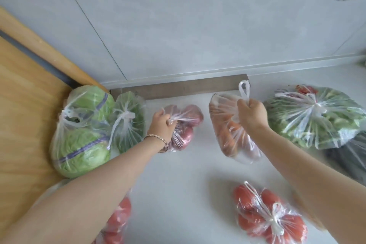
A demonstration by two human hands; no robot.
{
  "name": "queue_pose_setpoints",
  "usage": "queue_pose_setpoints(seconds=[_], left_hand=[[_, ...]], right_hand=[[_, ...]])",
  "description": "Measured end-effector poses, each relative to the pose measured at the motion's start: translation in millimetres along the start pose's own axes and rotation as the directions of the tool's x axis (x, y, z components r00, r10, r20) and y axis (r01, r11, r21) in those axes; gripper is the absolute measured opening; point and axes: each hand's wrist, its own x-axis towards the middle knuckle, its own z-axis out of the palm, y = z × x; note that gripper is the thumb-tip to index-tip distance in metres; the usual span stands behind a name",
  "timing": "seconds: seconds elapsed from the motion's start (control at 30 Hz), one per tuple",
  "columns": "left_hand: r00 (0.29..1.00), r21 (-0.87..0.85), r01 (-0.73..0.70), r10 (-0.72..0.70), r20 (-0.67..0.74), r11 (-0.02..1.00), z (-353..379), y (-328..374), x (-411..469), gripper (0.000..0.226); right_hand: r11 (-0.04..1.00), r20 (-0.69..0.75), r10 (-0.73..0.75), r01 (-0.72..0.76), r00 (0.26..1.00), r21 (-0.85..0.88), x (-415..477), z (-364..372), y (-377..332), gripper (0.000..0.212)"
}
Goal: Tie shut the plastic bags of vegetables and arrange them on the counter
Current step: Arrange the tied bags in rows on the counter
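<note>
Left hand [161, 122] fisted on neck of red onion bag [183, 128], frame centre, resting on tabletop [178, 184]. Right hand [251, 114] clenched on handles of carrot bag [230, 130], long axis running toward lower right. Bags near, not touching.

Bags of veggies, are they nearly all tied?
Mostly. The tomato bag, leafy greens bag and small green bag look knotted. The left hand has a grip on the onion bag; the right hand holds the carrot bag, handles still loose.
</note>
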Motion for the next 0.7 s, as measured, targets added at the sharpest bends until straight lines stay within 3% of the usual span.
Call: queue_pose_setpoints(seconds=[0.13,0.33,0.57,0.63,0.7], left_hand=[[0.974,-0.151,0.117,-0.143,-0.177,0.982,-13.4,-22.1,28.8,0.049],[0.941,-0.153,0.27,-0.294,-0.166,0.951,-12.5,-45.3,57.8,0.036],[0.953,-0.082,0.242,-0.253,-0.169,0.967,-12.8,-43.9,52.9,0.026],[0.947,-0.004,0.237,-0.232,-0.222,0.972,-11.5,-33.4,36.4,0.031],[0.959,0.133,0.158,-0.121,-0.255,0.978,-5.6,-18.5,13.8,0.042]], right_hand=[[0.999,0.069,0.05,-0.05,0.996,0.002,11.7,55.2,-29.1,0.026],[0.997,0.147,0.039,-0.029,0.988,-0.072,27.0,122.1,-65.7,0.034],[0.996,0.265,-0.048,0.065,0.963,-0.054,31.6,117.3,-56.1,0.034],[0.994,0.324,-0.092,0.107,0.942,-0.027,23.5,92.9,-46.2,0.02],[0.984,0.338,-0.131,0.163,0.932,-0.07,14.1,59.4,-30.6,0.022]])
